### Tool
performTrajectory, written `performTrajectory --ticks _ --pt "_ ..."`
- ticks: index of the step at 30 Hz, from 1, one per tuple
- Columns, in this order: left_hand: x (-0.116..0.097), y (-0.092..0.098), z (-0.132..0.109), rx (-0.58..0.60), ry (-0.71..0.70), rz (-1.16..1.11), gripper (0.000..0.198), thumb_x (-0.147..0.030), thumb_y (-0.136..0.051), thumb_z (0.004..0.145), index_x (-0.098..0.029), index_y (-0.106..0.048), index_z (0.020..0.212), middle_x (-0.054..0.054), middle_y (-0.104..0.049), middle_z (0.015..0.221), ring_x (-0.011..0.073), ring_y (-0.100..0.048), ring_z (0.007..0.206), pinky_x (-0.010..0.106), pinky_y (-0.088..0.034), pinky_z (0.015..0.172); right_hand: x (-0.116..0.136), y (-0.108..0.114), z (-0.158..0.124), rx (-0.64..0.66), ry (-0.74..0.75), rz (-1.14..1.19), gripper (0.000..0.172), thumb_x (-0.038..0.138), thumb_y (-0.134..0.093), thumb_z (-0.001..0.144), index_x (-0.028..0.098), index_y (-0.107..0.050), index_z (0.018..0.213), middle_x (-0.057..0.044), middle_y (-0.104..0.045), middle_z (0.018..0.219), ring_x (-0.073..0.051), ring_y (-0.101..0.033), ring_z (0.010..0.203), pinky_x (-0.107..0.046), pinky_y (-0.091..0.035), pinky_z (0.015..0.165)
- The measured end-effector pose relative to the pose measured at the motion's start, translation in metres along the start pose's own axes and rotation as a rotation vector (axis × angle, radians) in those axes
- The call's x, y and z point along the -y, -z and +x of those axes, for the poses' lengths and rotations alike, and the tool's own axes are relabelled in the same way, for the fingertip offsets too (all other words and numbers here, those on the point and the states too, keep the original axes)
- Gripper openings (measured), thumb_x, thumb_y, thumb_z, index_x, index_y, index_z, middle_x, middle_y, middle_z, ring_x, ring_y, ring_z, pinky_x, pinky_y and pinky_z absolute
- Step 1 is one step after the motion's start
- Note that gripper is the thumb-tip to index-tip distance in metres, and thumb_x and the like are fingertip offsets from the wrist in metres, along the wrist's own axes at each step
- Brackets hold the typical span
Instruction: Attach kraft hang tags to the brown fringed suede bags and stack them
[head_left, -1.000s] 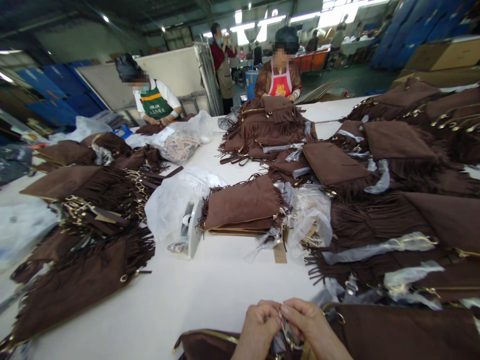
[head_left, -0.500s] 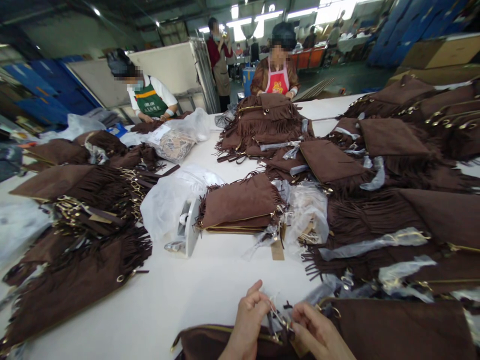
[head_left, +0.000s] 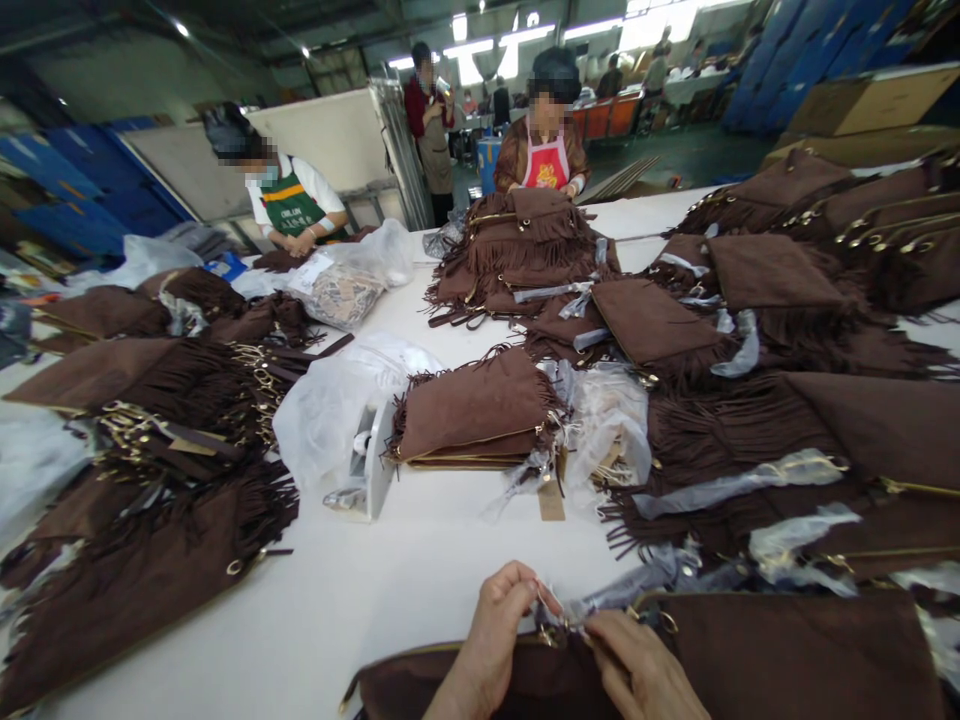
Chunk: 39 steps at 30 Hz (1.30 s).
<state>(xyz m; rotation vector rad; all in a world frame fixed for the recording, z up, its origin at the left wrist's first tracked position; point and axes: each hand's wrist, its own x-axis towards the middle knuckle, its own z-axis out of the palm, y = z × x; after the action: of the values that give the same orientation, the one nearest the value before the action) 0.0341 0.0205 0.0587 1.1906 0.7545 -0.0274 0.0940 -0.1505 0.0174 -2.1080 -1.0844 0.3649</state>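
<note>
At the bottom centre, a brown fringed bag (head_left: 442, 680) with a gold zip lies in front of me. Above its zip edge, my left hand (head_left: 495, 630) pinches a thin white string (head_left: 556, 607). My right hand (head_left: 637, 655) is closed just to the right, close to a gold metal clasp (head_left: 553, 634); its fingertips hide what they grip. A strap in clear plastic wrap (head_left: 637, 590) runs off behind that hand. Another brown bag (head_left: 810, 650) lies to the right.
A small stack of brown bags (head_left: 469, 410) stands ahead, with a kraft tag (head_left: 551, 500) hanging from it. Left of it sits a white tape dispenser (head_left: 367, 465). More bag piles (head_left: 142, 580) flank both sides. Two co-workers (head_left: 300, 205) (head_left: 551, 150) work across the white table (head_left: 315, 600).
My left fingers have curled in more around the string. My right hand has turned knuckles-up over the bag. The view has shifted slightly.
</note>
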Motion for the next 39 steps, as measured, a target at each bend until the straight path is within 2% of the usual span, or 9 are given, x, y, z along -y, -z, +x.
performTrajectory --ticks 2,5,9,12,22,27,32,35,39 --pt "0.002 0.0 0.003 -0.009 0.007 0.012 0.016 -0.031 -0.048 0.069 -0.016 -0.051 0.064 0.001 -0.061 0.06 0.0126 -0.047 0.061 0.026 -0.032 0.064 0.0 0.012 0.003 0.028 -0.019 0.061 0.021 0.017 -0.041 0.084 0.024 -0.061 0.084 -0.002 -0.065 0.08 -0.016 -0.062 0.072 -0.024 -0.049 0.065" --pt "0.007 -0.001 0.008 -0.019 0.024 -0.015 0.018 -0.033 -0.049 0.066 -0.016 -0.051 0.062 -0.001 -0.055 0.053 0.0109 -0.043 0.055 0.025 -0.03 0.06 0.0 0.026 0.007 0.078 -0.171 0.197 0.02 0.026 -0.045 0.086 0.023 -0.061 0.076 -0.001 -0.062 0.075 -0.015 -0.06 0.07 -0.022 -0.046 0.064" --pt "0.013 -0.002 0.011 0.017 0.049 -0.053 0.023 -0.037 -0.055 0.065 -0.015 -0.051 0.061 -0.002 -0.052 0.049 0.0099 -0.041 0.051 0.025 -0.028 0.058 0.006 0.03 0.016 0.054 -0.439 0.428 0.017 0.036 -0.058 0.075 0.02 -0.059 0.069 0.002 -0.06 0.063 -0.016 -0.056 0.06 -0.023 -0.043 0.056" --pt "0.014 0.0 0.01 0.042 0.029 -0.086 0.025 -0.038 -0.059 0.066 -0.014 -0.052 0.061 -0.001 -0.052 0.05 0.0098 -0.042 0.052 0.025 -0.028 0.058 0.016 0.024 0.023 0.0 -0.525 0.638 0.02 0.038 -0.06 0.07 0.019 -0.059 0.073 0.002 -0.061 0.063 -0.017 -0.056 0.061 -0.023 -0.043 0.055" --pt "0.01 0.002 0.001 0.041 0.057 -0.289 0.028 -0.037 -0.068 0.064 -0.011 -0.06 0.072 0.004 -0.062 0.073 0.0087 -0.044 0.06 0.023 -0.029 0.057 0.032 0.007 0.033 -0.034 -0.238 0.381 0.018 0.034 -0.048 0.085 0.021 -0.061 0.083 -0.001 -0.064 0.075 -0.016 -0.059 0.067 -0.022 -0.045 0.062" --pt "0.008 0.005 0.0 0.069 0.074 -0.378 0.022 -0.031 -0.07 0.063 -0.013 -0.057 0.062 0.007 -0.067 0.08 0.0107 -0.048 0.065 0.024 -0.03 0.06 0.031 0.004 0.033 -0.085 -0.084 0.352 0.015 0.027 -0.045 0.089 0.023 -0.059 0.093 -0.002 -0.063 0.082 -0.015 -0.06 0.077 -0.022 -0.046 0.068" --pt "0.011 0.008 0.0 0.076 0.075 -0.354 0.022 -0.029 -0.071 0.062 -0.011 -0.068 0.075 0.008 -0.067 0.083 0.0126 -0.051 0.071 0.025 -0.032 0.068 0.029 -0.001 0.035 0.029 -0.087 0.268 0.016 0.022 -0.041 0.09 0.024 -0.057 0.096 -0.001 -0.063 0.086 -0.015 -0.061 0.081 -0.024 -0.046 0.071" --pt "0.013 0.008 -0.001 0.101 0.049 -0.372 0.021 -0.027 -0.072 0.062 -0.012 -0.07 0.075 0.007 -0.067 0.084 0.014 -0.052 0.075 0.026 -0.033 0.075 0.028 -0.003 0.036 0.057 -0.048 0.131 0.02 0.02 -0.036 0.091 0.023 -0.055 0.094 -0.002 -0.062 0.081 -0.017 -0.061 0.076 -0.026 -0.047 0.066" --pt "0.015 0.01 -0.002 0.103 0.039 -0.405 0.014 -0.026 -0.071 0.062 -0.014 -0.07 0.069 0.009 -0.065 0.101 0.021 -0.052 0.095 0.03 -0.032 0.085 0.032 -0.004 0.037 0.087 0.048 -0.154 0.027 0.015 -0.028 0.091 0.02 -0.054 0.087 -0.004 -0.058 0.073 -0.02 -0.061 0.063 -0.029 -0.044 0.054"
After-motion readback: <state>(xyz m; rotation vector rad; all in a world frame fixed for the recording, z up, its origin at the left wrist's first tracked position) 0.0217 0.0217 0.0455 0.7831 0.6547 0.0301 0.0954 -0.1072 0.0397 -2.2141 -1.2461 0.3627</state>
